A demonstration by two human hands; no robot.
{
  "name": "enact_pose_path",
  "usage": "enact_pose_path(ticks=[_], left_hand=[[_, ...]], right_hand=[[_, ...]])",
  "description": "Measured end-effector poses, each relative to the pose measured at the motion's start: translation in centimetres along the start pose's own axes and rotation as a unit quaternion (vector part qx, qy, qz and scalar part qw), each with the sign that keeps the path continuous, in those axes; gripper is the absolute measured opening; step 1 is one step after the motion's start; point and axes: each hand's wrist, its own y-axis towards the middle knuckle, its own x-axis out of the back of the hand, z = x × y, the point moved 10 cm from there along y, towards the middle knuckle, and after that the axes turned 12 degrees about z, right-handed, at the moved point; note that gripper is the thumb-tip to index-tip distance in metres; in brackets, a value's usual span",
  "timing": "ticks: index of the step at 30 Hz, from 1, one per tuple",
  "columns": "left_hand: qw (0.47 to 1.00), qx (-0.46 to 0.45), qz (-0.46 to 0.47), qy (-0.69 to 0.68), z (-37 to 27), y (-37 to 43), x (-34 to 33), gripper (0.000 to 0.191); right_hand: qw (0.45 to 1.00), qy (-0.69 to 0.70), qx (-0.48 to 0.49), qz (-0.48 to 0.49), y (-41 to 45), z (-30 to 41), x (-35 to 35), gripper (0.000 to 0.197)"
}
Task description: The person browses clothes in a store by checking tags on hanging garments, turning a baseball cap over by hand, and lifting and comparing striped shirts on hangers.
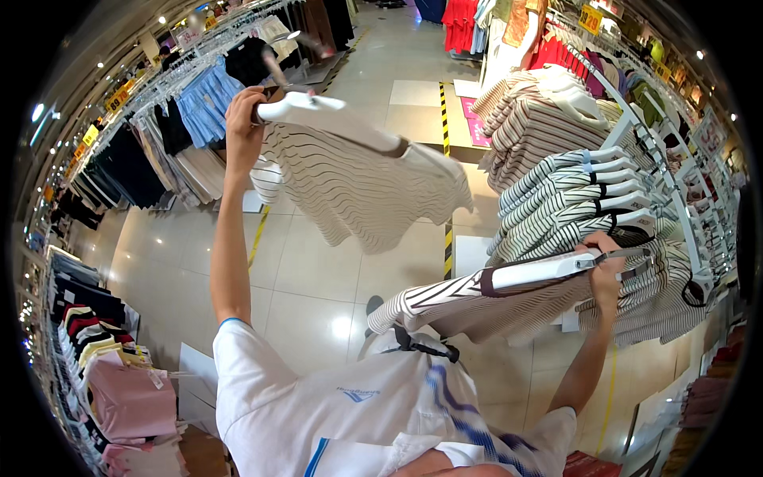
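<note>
My left hand [243, 125], raised at the upper left, grips one end of a white hanger [310, 104]. From that hanger a beige top with thin dark wavy-looking stripes [363, 185] hangs over the aisle, partly blurred. My right hand [603, 271] is closed around the hook end of a second white hanger [530, 271]. That one carries a white and dark striped top [441, 304] with a dark neckband, held in front of my body. Right behind my right hand, several striped tops [551, 203] hang on a metal rack [661, 161].
Brown-striped tops [530, 125] hang farther along the right rack. On the left stands a long rack with blue shorts [205, 98] and dark trousers [134, 161]. A pink top [131, 393] hangs at the lower left. Yellow-black tape [444, 125] marks the tiled floor [322, 256].
</note>
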Motion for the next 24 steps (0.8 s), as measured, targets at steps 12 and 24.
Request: enact_pose_path(ticks=[12, 24], left_hand=[[0.765, -0.162, 0.113, -0.613, -7.5, 3.9, -14.6, 0.031], [0.416, -0.128, 0.269, -0.859, -25.8, -0.4, -23.2, 0.025]], right_hand=[[0.976, 0.119, 0.172, 0.058, 8.7, 5.1, -4.1, 0.013], [0.983, -0.066, 0.130, 0.107, 8.3, 8.6, -6.0, 0.063]])
